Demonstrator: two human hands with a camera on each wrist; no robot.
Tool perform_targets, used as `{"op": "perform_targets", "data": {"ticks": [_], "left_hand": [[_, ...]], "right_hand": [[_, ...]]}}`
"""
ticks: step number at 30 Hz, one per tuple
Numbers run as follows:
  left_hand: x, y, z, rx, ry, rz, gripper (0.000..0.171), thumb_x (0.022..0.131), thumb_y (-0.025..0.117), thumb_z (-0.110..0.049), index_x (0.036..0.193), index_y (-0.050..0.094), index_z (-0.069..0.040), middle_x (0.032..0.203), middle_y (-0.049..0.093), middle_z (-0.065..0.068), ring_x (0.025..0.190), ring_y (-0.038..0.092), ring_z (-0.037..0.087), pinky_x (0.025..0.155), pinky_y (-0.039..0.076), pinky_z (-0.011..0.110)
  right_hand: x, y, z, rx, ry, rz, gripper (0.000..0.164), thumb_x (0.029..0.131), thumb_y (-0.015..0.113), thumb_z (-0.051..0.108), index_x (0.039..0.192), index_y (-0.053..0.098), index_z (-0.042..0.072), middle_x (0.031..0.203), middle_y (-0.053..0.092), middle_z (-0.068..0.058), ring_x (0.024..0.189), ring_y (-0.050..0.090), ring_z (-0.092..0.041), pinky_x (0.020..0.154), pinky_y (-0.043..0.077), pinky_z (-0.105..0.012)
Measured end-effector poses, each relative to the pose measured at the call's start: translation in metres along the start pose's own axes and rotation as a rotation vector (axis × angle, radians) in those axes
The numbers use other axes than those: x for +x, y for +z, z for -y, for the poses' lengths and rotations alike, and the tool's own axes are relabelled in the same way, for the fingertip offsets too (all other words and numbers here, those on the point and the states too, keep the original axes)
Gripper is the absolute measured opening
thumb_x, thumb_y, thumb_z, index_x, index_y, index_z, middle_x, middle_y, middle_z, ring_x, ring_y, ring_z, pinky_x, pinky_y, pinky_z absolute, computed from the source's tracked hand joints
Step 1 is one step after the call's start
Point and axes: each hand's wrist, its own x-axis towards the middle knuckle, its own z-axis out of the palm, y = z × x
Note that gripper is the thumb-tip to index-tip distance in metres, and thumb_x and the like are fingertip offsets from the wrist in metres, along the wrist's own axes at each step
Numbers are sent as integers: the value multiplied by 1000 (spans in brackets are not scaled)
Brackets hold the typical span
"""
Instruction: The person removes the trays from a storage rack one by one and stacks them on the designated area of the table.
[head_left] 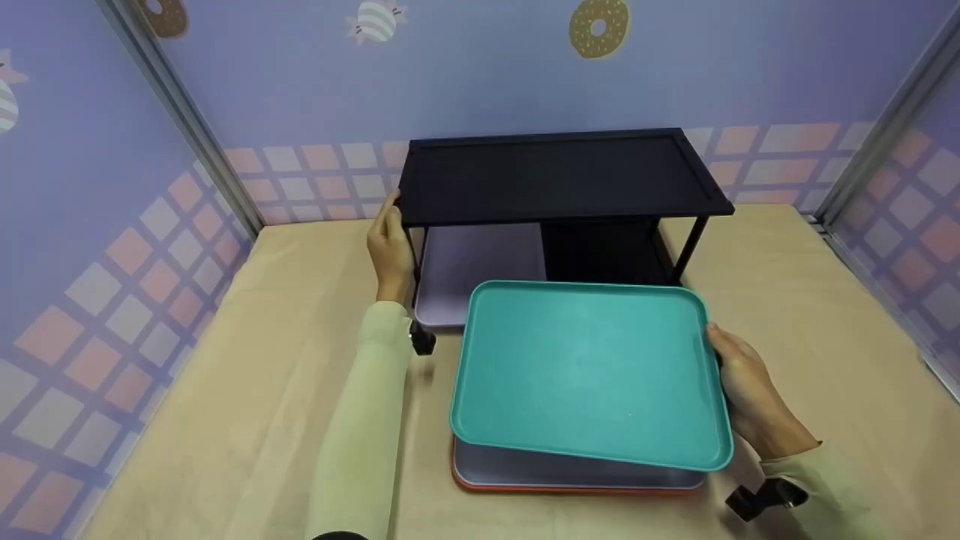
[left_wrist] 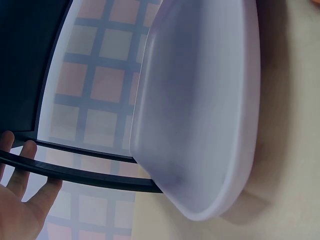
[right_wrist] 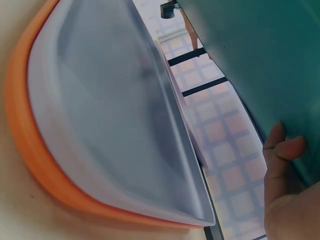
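Observation:
My right hand (head_left: 750,397) grips the right edge of a teal tray (head_left: 589,375), its thumb over the rim. The teal tray is raised and slightly tilted above a pale grey tray (right_wrist: 110,100), which sits on an orange tray (right_wrist: 22,135). With my left hand (head_left: 391,251) I hold the left front corner of a black two-tier rack (head_left: 555,176), fingers around the post in the left wrist view. A lavender tray (head_left: 480,259) lies at the left of the rack's lower shelf, its front end sticking out towards me.
Right of the lavender tray, the black lower shelf (head_left: 600,251) shows bare. A cloth-covered table (head_left: 247,420) carries everything. Patterned panels (head_left: 487,67) with metal corner posts (head_left: 191,120) enclose the back and sides, the rack standing close to the back one.

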Motion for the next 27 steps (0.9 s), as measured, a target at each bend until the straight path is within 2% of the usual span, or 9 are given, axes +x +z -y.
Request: {"op": "perform_targets", "data": {"ticks": [3,4,6,10,12,14,17,20,27], "left_hand": [[0,0,0,4,2,-2,43,112,35,-23,147,58,-15,63,37,-2,44,20,2,49,21,23],[0,0,0,5,4,-3,43,112,35,-23,147,58,-14,70,47,-2,44,20,3,50,22,23],[0,0,0,8,6,-2,43,112,35,-23,147,57,-14,96,66,3,46,20,3,55,26,23],[0,0,0,7,9,2,43,112,35,-22,148,57,-13,140,61,12,48,21,5,66,31,27],[0,0,0,6,8,1,44,111,35,-23,148,57,-13,122,65,16,49,21,5,66,31,28],[0,1,0,5,8,-3,44,111,35,-23,147,57,-13,99,63,10,48,22,5,62,30,26],[0,1,0,6,8,-9,43,111,35,-24,147,58,-15,73,46,0,47,22,5,54,26,23],[0,1,0,7,3,-17,43,111,36,-24,146,59,-16,61,36,-6,46,22,4,49,22,22],[0,1,1,19,5,-21,43,110,36,-23,145,61,-16,54,28,-9,46,22,4,49,22,22]], "right_hand": [[0,0,-1,-1,8,5,76,107,35,57,151,28,-3,115,61,2,105,63,-11,92,53,-31],[0,0,-2,-2,10,6,76,107,35,57,152,27,-4,116,60,2,106,62,-10,92,52,-30],[0,0,-3,-10,16,5,77,107,34,57,153,25,-4,118,59,1,107,62,-10,93,52,-30],[0,0,-4,-24,29,8,81,106,34,58,155,21,-5,121,57,0,108,61,-10,93,52,-30],[0,0,-4,-28,34,10,83,106,34,59,157,19,-5,122,56,0,109,61,-10,93,51,-29],[0,1,-4,-28,39,11,83,106,34,59,157,18,-5,122,56,0,108,61,-10,93,52,-30],[1,1,-4,-36,45,7,84,106,34,60,157,17,-5,120,56,-1,106,61,-10,91,53,-30],[1,2,-5,-46,50,7,85,106,33,60,157,17,-5,121,54,-4,106,61,-11,91,53,-31],[2,2,-9,-54,43,34,81,106,32,59,156,20,-4,127,52,-3,112,57,-9,94,50,-28]]}}
